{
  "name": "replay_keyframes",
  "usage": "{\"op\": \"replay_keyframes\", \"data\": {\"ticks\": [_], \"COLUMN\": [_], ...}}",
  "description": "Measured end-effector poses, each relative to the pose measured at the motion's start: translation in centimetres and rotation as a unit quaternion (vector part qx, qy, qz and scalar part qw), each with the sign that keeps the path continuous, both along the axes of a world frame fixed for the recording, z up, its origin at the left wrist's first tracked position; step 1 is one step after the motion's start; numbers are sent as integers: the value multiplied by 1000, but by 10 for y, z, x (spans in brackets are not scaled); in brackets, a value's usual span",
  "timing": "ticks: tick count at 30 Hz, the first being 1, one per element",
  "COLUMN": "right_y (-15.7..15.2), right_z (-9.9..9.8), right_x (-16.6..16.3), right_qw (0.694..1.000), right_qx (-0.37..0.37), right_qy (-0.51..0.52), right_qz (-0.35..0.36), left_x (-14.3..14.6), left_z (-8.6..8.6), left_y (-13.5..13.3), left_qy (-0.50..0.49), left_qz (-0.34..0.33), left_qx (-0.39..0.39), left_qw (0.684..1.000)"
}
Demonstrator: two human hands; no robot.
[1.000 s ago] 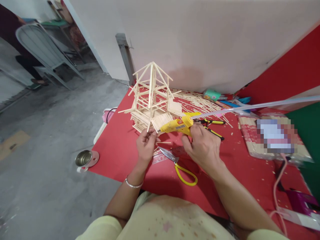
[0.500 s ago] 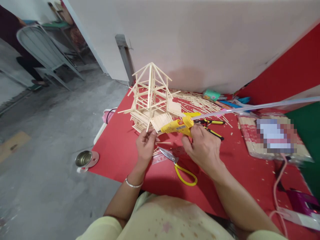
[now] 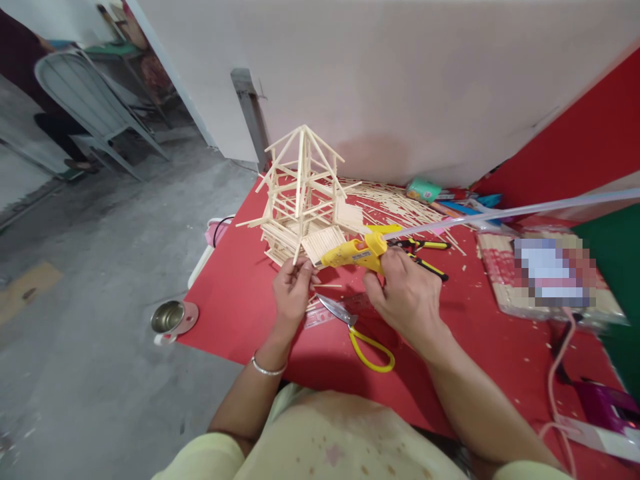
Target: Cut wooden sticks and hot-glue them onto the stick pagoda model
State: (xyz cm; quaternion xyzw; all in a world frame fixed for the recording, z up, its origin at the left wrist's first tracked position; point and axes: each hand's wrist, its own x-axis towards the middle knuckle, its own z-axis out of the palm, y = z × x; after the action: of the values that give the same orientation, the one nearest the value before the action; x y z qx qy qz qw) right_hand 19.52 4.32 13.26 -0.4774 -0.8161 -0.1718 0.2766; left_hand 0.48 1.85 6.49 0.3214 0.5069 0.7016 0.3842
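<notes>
A tower-like house model [image 3: 301,170] built of thin wooden sticks stands upright on the red table. My left hand [image 3: 293,290] is closed in a pinch at its near lower corner, around the low end of a slanting wooden stick [image 3: 297,252]. In my right hand [image 3: 407,287] is a yellow glue gun [image 3: 357,252], gripped by its handle, with a long clear glue stick [image 3: 500,213] sticking out of its back. The gun's nozzle points left, close to my left fingertips and a slatted panel [image 3: 324,244] of the model. Whether the nozzle touches wood I cannot tell.
Yellow-handled scissors [image 3: 370,347] and a clear ruler [image 3: 323,316] lie between my arms. Behind the gun are black-and-yellow pliers [image 3: 430,245] and loose sticks [image 3: 395,203]. A metal mug [image 3: 175,319] stands at the left edge, packed sticks [image 3: 505,287] at right. A person sits far left.
</notes>
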Motion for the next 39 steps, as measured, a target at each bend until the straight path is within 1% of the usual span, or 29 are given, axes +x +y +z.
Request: {"op": "replay_keyframes", "data": {"ticks": [8, 15, 24, 28, 31, 33, 36, 39], "right_y": [1, 11, 21, 19, 13, 6, -5, -17], "right_z": [1, 4, 3, -1, -3, -3, -7, -18], "right_x": [-1, -10, -21, -18, -7, 7, 41, 86], "right_qw": [1000, 1000, 999, 997, 992, 985, 970, 965], "right_qx": [-14, -4, -44, -51, -69, -97, -148, -161], "right_qy": [4, 1, 7, 40, 94, 135, 171, 156], "right_qz": [-3, -7, -21, -34, -41, -55, -88, -138], "left_x": [0, 0, 0, 0, 1, 1, 0, -1], "left_z": [-2, -3, 1, 2, 2, 1, -3, -5], "left_y": [0, -1, -1, -1, 0, 0, 1, 1], "left_qy": [0, 9, 9, 5, 9, 7, 5, 10], "left_qz": [0, -12, -9, -7, -2, 5, 5, 2], "left_qx": [-6, -4, -7, -8, -10, -9, -9, -7], "left_qw": [1000, 1000, 1000, 1000, 1000, 1000, 1000, 1000]}}
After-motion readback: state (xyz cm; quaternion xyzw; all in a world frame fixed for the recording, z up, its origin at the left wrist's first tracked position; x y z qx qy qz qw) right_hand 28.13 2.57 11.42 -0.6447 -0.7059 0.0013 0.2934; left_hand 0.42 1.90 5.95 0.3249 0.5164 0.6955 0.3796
